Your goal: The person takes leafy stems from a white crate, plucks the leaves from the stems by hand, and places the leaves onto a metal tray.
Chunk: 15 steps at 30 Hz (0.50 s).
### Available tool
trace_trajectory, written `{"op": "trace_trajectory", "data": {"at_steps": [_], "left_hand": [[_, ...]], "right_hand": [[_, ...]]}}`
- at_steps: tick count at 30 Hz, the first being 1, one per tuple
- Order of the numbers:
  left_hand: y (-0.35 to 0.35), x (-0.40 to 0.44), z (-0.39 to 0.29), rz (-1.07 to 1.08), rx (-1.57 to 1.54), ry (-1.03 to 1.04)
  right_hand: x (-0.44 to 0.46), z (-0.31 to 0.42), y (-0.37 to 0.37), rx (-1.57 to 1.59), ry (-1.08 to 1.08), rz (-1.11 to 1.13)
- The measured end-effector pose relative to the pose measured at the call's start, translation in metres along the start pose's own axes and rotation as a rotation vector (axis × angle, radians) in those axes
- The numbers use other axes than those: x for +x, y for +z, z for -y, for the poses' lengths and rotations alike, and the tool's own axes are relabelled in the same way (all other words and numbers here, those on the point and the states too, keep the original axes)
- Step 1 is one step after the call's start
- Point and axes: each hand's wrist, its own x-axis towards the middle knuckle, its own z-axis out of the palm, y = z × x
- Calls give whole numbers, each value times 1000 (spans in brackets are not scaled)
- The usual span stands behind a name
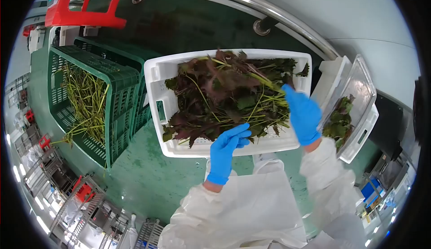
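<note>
A white crate holds a heap of purple-green leafy stems. My right hand, in a blue glove, is over the crate's right side, its fingers closed on a bunch of stems whose dark leaves reach left across the heap. My left hand, also gloved in blue, is at the crate's near edge with its fingers partly bent and apart. Nothing shows between them.
On the left, a green crate holds bare stems. A red stool stands at the upper left. To the right are a clear tray with leaves and white boxes. A metal rail runs behind.
</note>
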Motion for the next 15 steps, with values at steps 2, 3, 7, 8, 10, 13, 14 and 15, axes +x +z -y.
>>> {"op": "trace_trajectory", "data": {"at_steps": [2,3,7,8,10,13,14,15], "left_hand": [[16,12,11,26,-63,-29],[22,19,21,-17,-26,-105],[22,44,56,-76,-119,-324],[21,47,62,-53,-202,-360],[17,48,71,-50,-227,-290],[8,41,92,-95,-256,-223],[9,35,92,-74,-279,-218],[10,31,92,-52,-303,-213]], "right_hand": [[-26,4,31,274,-41,132],[-51,10,60,639,102,85],[-77,46,45,1424,563,473],[-85,52,46,1485,580,460],[-99,64,51,1610,612,433],[-110,69,47,1519,672,391],[-112,69,44,1475,652,449],[-115,70,40,1428,634,505]]}}
